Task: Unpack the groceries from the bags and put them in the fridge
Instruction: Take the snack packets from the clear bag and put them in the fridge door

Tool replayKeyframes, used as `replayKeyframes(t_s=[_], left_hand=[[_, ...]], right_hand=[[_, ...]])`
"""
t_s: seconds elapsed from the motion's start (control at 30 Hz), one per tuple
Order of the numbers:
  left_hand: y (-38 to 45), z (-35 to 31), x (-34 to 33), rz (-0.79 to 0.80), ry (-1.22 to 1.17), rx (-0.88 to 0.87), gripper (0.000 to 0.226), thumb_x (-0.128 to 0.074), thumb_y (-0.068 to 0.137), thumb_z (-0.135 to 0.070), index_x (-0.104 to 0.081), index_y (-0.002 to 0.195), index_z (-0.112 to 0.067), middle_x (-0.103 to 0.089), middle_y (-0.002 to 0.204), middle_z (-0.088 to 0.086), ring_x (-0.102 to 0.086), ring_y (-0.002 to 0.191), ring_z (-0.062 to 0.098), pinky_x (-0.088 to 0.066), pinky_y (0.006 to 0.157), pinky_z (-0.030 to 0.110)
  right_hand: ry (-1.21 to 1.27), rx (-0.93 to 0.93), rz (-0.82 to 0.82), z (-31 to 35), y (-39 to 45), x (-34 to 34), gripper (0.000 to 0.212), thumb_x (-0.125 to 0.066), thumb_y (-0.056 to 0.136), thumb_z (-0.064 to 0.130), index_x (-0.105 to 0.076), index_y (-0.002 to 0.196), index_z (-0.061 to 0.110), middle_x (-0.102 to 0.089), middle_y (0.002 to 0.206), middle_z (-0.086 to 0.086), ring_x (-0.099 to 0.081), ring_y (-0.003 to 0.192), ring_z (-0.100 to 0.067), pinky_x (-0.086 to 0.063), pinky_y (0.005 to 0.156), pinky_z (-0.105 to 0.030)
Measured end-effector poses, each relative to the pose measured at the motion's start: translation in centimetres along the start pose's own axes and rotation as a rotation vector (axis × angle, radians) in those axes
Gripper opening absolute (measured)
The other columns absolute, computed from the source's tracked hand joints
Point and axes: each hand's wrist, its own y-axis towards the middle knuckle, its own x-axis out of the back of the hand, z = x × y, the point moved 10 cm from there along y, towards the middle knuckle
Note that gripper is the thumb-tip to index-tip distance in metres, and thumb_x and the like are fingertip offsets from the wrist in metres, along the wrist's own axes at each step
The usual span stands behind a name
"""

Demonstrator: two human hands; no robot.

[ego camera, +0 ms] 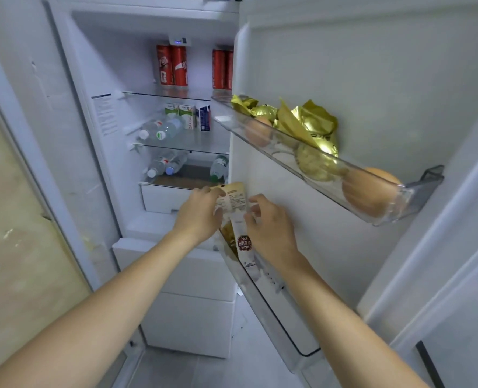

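Observation:
The fridge (100, 88) stands open in front of me, its door swung out to the right. Both my hands hold a pale snack packet (233, 201) with printed text and a red logo, standing in the lower door bin (274, 312). My left hand (200, 212) grips the packet's upper left edge. My right hand (268, 225) pinches its right side with thumb and fingers. The packet's lower part sits inside the bin beside something yellowish, which is partly hidden.
The upper door bin (394, 211) holds gold foil bags (305, 121) and round orange fruits (369, 194). Inside are red cans (173, 65) on the top shelf, milk cartons (187, 114) and water bottles (162, 130) below, more bottles above a white drawer (162, 201).

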Motion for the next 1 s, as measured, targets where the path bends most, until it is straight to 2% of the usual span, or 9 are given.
replayKeyframes(t_s=[0.1,0.2,0.33,0.5,0.63,0.77,1.0], left_hand=[[-1.6,1.6,3.9,-0.065,0.086,-0.007,0.040,-0.060,0.095,-0.023,-0.057,0.135,-0.023,-0.061,0.127,0.002,-0.051,0.117,0.026,-0.052,0.085,0.045],[-4.3,4.4,8.6,-0.129,0.163,0.033,0.045,-0.058,0.094,-0.025,-0.056,0.139,-0.025,-0.062,0.129,0.002,-0.052,0.120,0.028,-0.048,0.089,0.043],[-11.1,10.2,16.2,-0.209,0.299,0.171,0.049,-0.059,0.091,-0.030,-0.057,0.139,-0.025,-0.064,0.128,0.004,-0.055,0.120,0.031,-0.048,0.093,0.045],[-25.7,18.6,25.6,-0.282,0.497,0.430,0.054,-0.053,0.087,-0.041,-0.058,0.138,-0.025,-0.063,0.125,0.002,-0.056,0.119,0.029,-0.050,0.088,0.044],[-40.0,21.0,32.5,-0.356,0.659,0.641,0.053,-0.053,0.088,-0.042,-0.060,0.137,-0.023,-0.064,0.125,-0.001,-0.058,0.117,0.027,-0.050,0.085,0.045],[-54.9,19.4,37.6,-0.399,0.829,0.874,0.054,-0.055,0.090,-0.042,-0.057,0.140,-0.023,-0.062,0.126,0.000,-0.057,0.115,0.026,-0.050,0.082,0.043],[-81.6,11.2,40.5,-0.544,0.872,1.330,0.054,-0.053,0.097,-0.042,-0.046,0.149,-0.028,-0.055,0.139,-0.004,-0.048,0.128,0.021,-0.046,0.095,0.046]], right_hand=[[-0.001,0.056,0.024,2.0,0.3,-1.2,0.032,-0.059,0.101,0.029,-0.058,0.132,0.022,-0.068,0.127,0.000,-0.063,0.117,-0.022,-0.054,0.095,-0.039],[0.051,0.134,0.093,6.1,0.4,-3.2,0.037,-0.060,0.100,0.037,-0.059,0.135,0.024,-0.066,0.132,0.001,-0.060,0.122,-0.020,-0.050,0.100,-0.039],[0.001,0.391,0.218,15.4,-0.7,-7.6,0.049,-0.059,0.097,0.049,-0.056,0.139,0.024,-0.061,0.134,0.000,-0.049,0.128,-0.025,-0.047,0.101,-0.044],[0.043,0.697,0.355,28.6,-6.4,-14.3,0.053,-0.059,0.098,0.052,-0.056,0.142,0.023,-0.058,0.140,-0.001,-0.044,0.135,-0.026,-0.046,0.105,-0.045],[0.147,0.981,0.449,40.1,-15.3,-18.8,0.056,-0.054,0.095,0.058,-0.058,0.139,0.024,-0.063,0.134,0.001,-0.050,0.126,-0.025,-0.049,0.099,-0.045],[0.339,1.248,0.547,49.2,-27.9,-20.7,0.056,-0.052,0.091,0.057,-0.062,0.134,0.022,-0.067,0.121,0.000,-0.055,0.116,-0.027,-0.052,0.090,-0.044],[0.581,1.588,0.817,56.5,-53.0,-20.7,0.057,-0.055,0.094,0.052,-0.054,0.143,0.022,-0.059,0.131,0.005,-0.050,0.124,-0.022,-0.051,0.095,-0.043]])
